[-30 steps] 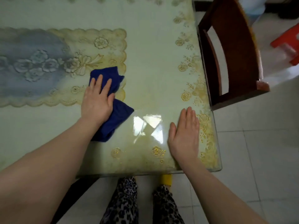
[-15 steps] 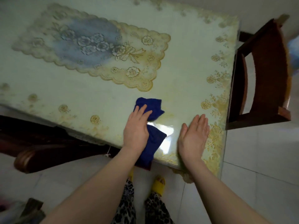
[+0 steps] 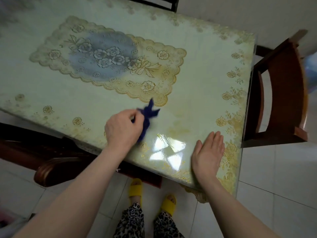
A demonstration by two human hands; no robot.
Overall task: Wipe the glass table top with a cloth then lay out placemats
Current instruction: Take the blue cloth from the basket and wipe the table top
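Now I see my left hand (image 3: 122,129) clenched around a dark blue cloth (image 3: 148,115), bunched in the fingers so that crumpled ends stick out past the knuckles toward the middle of the table; the cloth is blurred, and I cannot tell whether its lower end touches the glass. It sits over the near part of the glass table top (image 3: 197,93), just beside the scalloped corner of the gold and blue floral panel (image 3: 109,62) that shows beneath the glass. My right hand (image 3: 208,156) is released, fingers straight and together, lying palm down on the glass near the table's near right corner. Between my two hands a bright window reflection (image 3: 167,151) shines on the surface. A dark wooden chair (image 3: 283,90) stands at the right end of the table, and another dark wooden chair (image 3: 56,167) is pushed in under the near edge on my left. Below, I see leopard print trousers (image 3: 135,220) and yellow slippers (image 3: 169,204) on white floor tiles (image 3: 274,169).
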